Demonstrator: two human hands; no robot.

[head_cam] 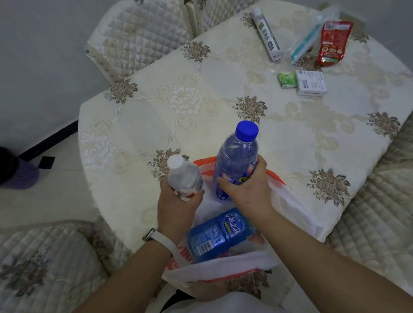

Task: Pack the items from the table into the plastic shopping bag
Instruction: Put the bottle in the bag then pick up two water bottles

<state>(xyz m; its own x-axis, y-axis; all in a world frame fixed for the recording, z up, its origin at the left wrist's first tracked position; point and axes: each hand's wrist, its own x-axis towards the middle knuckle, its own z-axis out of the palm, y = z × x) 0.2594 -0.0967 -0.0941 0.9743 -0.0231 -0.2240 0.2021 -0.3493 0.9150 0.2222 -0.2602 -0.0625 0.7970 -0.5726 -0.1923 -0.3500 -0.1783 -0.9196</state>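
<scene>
Your left fingers (167, 190) grip the white-capped bottle (185, 176); right fingers (259, 164) grip the blue-capped bottle (236, 158). Floral-clothed bench (180, 94), quilted chairs (135, 31) around, grey wall (38, 37) far left.

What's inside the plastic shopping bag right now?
A blue bottle lies on its side inside the plastic shopping bag. The right hand holds a blue-capped bottle upright at the bag's mouth. The bag's walls hide anything deeper.

Three bottles (185, 177) (235, 155) (217, 234), one bag (291, 207), one tube (266, 34), one toothbrush pack (307, 40), one pouch (333, 43), one packet (287, 80), one box (310, 83)
</scene>
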